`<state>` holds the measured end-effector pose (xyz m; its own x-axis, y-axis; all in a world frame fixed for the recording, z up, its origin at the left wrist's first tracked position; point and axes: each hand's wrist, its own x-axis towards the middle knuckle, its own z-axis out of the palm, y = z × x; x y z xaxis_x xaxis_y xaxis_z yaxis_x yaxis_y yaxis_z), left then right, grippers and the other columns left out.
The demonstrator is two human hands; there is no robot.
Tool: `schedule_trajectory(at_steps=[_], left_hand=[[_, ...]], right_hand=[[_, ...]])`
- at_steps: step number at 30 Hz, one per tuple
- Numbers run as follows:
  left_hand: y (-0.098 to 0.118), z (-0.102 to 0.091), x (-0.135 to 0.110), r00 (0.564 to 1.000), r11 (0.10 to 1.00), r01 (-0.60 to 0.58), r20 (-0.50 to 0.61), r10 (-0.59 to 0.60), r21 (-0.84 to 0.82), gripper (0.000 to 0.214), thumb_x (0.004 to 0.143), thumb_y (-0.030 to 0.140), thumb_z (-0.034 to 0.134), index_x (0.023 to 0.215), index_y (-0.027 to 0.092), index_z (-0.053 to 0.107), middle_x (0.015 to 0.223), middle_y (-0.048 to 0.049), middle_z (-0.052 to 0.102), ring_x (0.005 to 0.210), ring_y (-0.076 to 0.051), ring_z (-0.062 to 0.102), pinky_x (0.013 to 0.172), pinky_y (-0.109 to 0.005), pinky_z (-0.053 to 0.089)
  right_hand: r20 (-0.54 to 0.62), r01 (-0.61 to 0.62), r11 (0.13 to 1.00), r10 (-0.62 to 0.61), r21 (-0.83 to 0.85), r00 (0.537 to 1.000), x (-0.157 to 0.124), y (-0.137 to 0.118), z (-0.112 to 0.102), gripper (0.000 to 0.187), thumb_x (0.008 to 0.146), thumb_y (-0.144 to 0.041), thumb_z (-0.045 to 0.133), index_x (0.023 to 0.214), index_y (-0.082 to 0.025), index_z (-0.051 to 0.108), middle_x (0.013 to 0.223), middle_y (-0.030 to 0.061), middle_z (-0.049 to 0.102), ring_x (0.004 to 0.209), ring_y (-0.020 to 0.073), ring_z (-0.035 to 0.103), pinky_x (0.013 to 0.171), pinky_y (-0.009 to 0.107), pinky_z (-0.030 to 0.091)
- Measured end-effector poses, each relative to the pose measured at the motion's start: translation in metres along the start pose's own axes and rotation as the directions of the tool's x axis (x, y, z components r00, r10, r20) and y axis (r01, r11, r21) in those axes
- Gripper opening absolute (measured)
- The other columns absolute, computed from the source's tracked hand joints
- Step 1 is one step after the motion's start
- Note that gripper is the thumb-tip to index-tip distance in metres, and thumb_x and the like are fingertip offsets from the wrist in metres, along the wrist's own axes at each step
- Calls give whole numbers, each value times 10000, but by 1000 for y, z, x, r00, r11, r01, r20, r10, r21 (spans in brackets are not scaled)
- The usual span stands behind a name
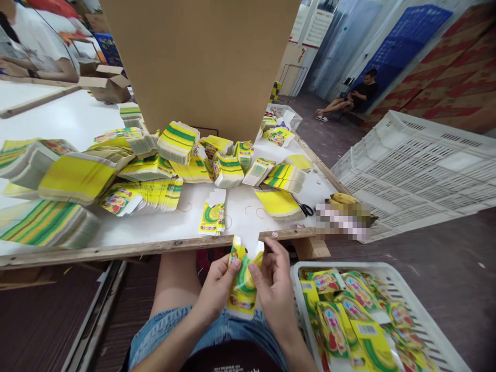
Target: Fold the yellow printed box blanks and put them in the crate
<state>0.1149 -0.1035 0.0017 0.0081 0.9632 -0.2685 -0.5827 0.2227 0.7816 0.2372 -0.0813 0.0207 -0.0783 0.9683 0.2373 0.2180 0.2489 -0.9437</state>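
Above my lap, a yellow and green printed carton (245, 281) is upright between my two hands, its white top flaps standing open. My left hand (217, 281) grips its left side, thumb on the front. On the right side, my right hand (274, 276) holds it with the thumb pressed on the front and the other fingers curled behind. Just beyond, a few flat cartons (213, 214) lie near the table's front edge. Bundles of flat cartons (81, 175) are heaped across the table behind them.
A white basket (298, 266) of filled-looking yellow packs stands low at my right. Bananas (343, 200) and black-handled scissors (307, 209) lie at the table's right end. A large cardboard box (201, 62) rises behind the heap. White crates (422, 170) stand right; two people sit farther off.
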Motion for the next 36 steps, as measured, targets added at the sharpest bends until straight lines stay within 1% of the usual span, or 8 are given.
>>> schedule_trajectory(at_steps=[5, 11, 19, 24, 27, 30, 34, 36], left_hand=[[-6, -5, 0, 994, 962, -109, 28, 105, 251, 382, 842, 499, 630, 975, 141, 632, 836, -56, 688, 748, -172, 623, 714, -277, 505], [7, -10, -4, 977, 943, -190, 148, 154, 275, 662, 873, 277, 637, 1421, 259, 266, 1021, -69, 674, 891, -185, 657, 838, -333, 512], [23, -16, -8, 957, 992, -9, 289, -28, 127, 469, 721, 141, 794, 1092, 217, 518, 807, 14, 690, 698, -103, 640, 667, -194, 490], [21, -14, -9, 954, 992, -35, 301, -2, 119, 542, 793, 209, 746, 1245, 234, 447, 901, -22, 709, 784, -139, 667, 710, -232, 505], [22, -14, -7, 950, 988, -57, 312, 9, 144, 751, 829, 247, 712, 1442, 260, 277, 986, -56, 716, 913, -192, 680, 820, -309, 514], [21, -15, -5, 949, 985, -41, 314, -13, 165, 652, 818, 266, 719, 1387, 223, 404, 1032, -85, 715, 914, -212, 689, 811, -320, 522], [14, -16, -2, 975, 968, -77, 220, 23, 239, 512, 809, 265, 721, 1274, 207, 512, 1043, -89, 722, 897, -216, 692, 767, -301, 529], [11, -15, -2, 981, 945, -115, 186, 59, 305, 491, 824, 266, 700, 1276, 203, 519, 1075, -96, 719, 957, -226, 679, 814, -314, 525]], right_hand=[[122, -194, 980, 199, -47, 973, -2, 12, -9, 252, 899, -405, 587, 790, -180, 614, 749, 34, 645, 697, 177, 605, 634, 263, 505], [85, -141, 968, 126, 206, 988, 5, 10, -19, 404, 899, -326, 621, 1261, -253, 458, 1102, 81, 682, 942, 196, 670, 818, 305, 543], [392, -154, 982, 101, 107, 915, 15, 3, -43, 165, 945, -328, 551, 1055, -215, 600, 878, 30, 651, 773, 151, 614, 674, 221, 494], [367, -57, 998, 51, 6, 929, 17, 5, -38, 195, 944, -331, 550, 840, -191, 636, 792, 24, 624, 732, 151, 581, 658, 231, 460], [283, -107, 986, 67, 129, 957, 15, 11, -31, 179, 924, -324, 588, 1076, -232, 604, 908, 38, 669, 820, 175, 631, 744, 267, 505], [262, -132, 977, 85, 167, 961, 16, 15, -31, 338, 926, -335, 589, 1256, -282, 544, 1034, 53, 682, 913, 191, 651, 821, 309, 521], [312, 53, 998, -64, 44, 948, 23, 11, -42, 376, 948, -484, 484, 1024, -225, 745, 1054, 96, 662, 1023, 243, 611, 897, 355, 485], [370, -12, 1000, 0, 29, 929, 26, 8, -46, 380, 924, -488, 519, 1068, -210, 735, 1008, 94, 678, 1001, 249, 627, 871, 357, 500]])
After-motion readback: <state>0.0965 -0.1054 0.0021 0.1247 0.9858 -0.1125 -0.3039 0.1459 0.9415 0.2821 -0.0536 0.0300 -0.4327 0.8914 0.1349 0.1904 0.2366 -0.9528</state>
